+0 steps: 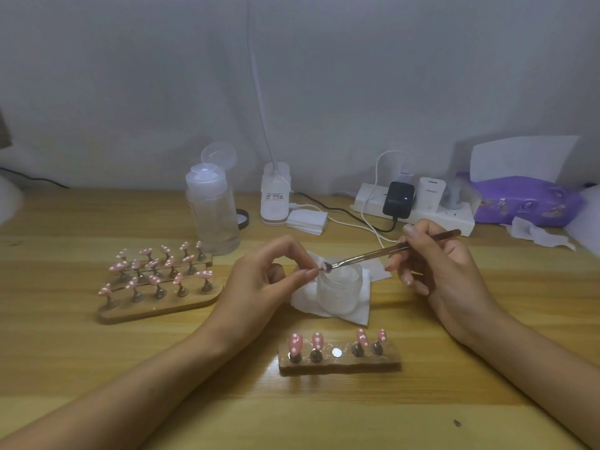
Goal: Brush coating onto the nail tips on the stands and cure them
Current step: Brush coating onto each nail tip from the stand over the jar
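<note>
My left hand (pixel 269 274) pinches a small pink nail tip on its stand peg (pixel 322 267) between thumb and fingertips, over a frosted glass jar (pixel 339 287). My right hand (pixel 435 264) grips a thin brush (pixel 389 251), and its bristle end touches that tip. In front of me a small wooden stand (pixel 339 363) carries several pink white-dotted nail tips, with one bare magnet spot in its middle. To the left, a larger wooden stand (pixel 162 306) holds several rows of pink tips.
The jar sits on a white wipe (pixel 360 315). Behind stand a clear pump bottle (pixel 212 209), a white lamp base (pixel 275 196), a pad stack (pixel 306 221), a power strip with chargers (pixel 418 209) and a purple tissue pack (pixel 522 198).
</note>
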A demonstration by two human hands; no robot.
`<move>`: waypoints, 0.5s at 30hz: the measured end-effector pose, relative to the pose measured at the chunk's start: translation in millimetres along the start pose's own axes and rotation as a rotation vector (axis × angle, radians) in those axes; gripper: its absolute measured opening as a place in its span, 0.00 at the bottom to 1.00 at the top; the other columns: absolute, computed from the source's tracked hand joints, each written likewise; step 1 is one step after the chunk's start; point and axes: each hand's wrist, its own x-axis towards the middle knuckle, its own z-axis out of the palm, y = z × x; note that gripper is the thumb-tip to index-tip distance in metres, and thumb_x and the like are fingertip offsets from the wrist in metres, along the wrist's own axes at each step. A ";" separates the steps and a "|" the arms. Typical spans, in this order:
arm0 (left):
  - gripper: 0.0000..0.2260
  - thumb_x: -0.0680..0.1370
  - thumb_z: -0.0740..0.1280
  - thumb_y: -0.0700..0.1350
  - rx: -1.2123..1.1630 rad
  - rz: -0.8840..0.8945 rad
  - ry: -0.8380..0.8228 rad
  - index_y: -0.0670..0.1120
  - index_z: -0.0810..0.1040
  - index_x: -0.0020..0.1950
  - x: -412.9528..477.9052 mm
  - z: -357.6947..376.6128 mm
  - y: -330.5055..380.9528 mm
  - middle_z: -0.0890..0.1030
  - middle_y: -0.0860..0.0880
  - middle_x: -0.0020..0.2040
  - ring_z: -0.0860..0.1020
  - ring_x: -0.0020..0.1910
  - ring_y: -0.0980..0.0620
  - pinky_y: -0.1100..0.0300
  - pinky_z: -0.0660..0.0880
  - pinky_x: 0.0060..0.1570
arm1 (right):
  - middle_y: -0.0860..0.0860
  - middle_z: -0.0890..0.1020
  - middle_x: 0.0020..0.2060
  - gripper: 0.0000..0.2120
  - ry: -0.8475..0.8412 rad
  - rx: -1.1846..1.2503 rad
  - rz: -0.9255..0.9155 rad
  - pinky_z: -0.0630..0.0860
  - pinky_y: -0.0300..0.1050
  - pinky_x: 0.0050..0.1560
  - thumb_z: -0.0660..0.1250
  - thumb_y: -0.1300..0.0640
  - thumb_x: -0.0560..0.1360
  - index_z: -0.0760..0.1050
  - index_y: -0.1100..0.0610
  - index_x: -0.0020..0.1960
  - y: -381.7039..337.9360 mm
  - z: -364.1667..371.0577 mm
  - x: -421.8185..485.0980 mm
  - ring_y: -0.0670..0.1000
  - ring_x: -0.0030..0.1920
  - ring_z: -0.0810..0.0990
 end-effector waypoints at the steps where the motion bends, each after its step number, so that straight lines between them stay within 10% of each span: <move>1: 0.03 0.75 0.71 0.51 0.014 0.006 0.003 0.53 0.80 0.43 0.1 0.2 0.2 0.74 0.52 0.28 0.65 0.26 0.55 0.65 0.64 0.30 | 0.56 0.82 0.31 0.09 0.025 0.009 0.000 0.65 0.33 0.22 0.67 0.48 0.73 0.76 0.48 0.35 0.2 -0.8 0.5 0.47 0.25 0.73; 15: 0.03 0.75 0.72 0.46 0.081 0.049 0.028 0.49 0.80 0.44 0.2 1.6 3.5 0.79 0.61 0.37 0.67 0.27 0.54 0.67 0.69 0.32 | 0.56 0.83 0.32 0.11 -0.006 -0.002 -0.024 0.66 0.34 0.23 0.68 0.46 0.75 0.75 0.48 0.35 0.4 -0.2 0.6 0.47 0.25 0.73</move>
